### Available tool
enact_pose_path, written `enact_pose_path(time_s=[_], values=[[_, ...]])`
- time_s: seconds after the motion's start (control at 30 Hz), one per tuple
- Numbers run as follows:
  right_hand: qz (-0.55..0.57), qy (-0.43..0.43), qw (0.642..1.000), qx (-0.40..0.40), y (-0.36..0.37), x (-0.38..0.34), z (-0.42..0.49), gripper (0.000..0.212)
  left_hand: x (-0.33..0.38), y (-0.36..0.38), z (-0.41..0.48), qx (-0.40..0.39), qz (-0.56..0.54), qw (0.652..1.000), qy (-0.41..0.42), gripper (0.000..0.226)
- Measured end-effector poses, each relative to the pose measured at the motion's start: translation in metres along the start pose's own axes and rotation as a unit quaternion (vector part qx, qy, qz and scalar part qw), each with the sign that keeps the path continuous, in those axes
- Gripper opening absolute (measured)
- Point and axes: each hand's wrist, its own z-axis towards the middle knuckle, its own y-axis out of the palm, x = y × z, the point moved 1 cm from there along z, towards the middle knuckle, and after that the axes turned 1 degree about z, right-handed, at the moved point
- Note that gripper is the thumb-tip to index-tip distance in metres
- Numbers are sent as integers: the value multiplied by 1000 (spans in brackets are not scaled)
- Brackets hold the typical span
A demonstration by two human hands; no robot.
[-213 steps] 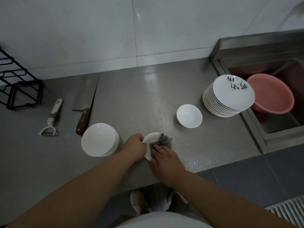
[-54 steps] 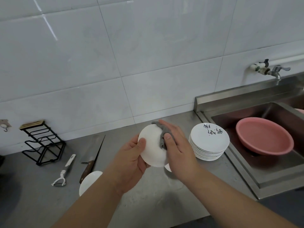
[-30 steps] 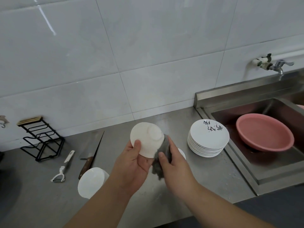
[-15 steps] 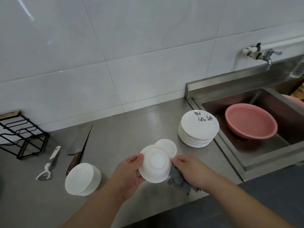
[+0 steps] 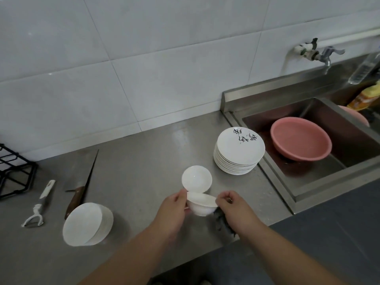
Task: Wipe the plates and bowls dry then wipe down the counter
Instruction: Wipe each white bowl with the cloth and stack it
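You get one view only, from the camera on your head. It stands at the front edge of the counter [image 5: 144,171], close above it, facing forward and down toward the wall [image 5: 164,79], with the sink [image 5: 284,183] at the right end.

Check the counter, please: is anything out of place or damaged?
Only the cleaver: it lies bare on the counter, its handle end just behind the stack of bowls. Nothing looks spilled or broken.

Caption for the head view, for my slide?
Left hand and right hand hold a white bowl over the counter, grey cloth in the right, plate stack nearby.
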Motion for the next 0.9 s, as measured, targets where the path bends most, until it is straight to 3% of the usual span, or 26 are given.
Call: enact_pose_path(time_s=[0.1, 0.23, 0.43, 0.9], values=[[-33, -6, 999, 2, -2, -4, 10, 24, 0, -3, 15, -22, 74, 997, 25, 30], [-137, -32, 990, 17, -3, -9, 39, 14, 11, -2, 35, -2, 153, 987, 40, 26], [-371, -40, 927, 27, -1, -18, 100, 38, 13, 0, 85, 67, 244, 966, 48, 13], [-456, -8, 890, 27, 21, -22, 151, 45, -3, -2, 142, 107, 350, 926, 91, 7]])
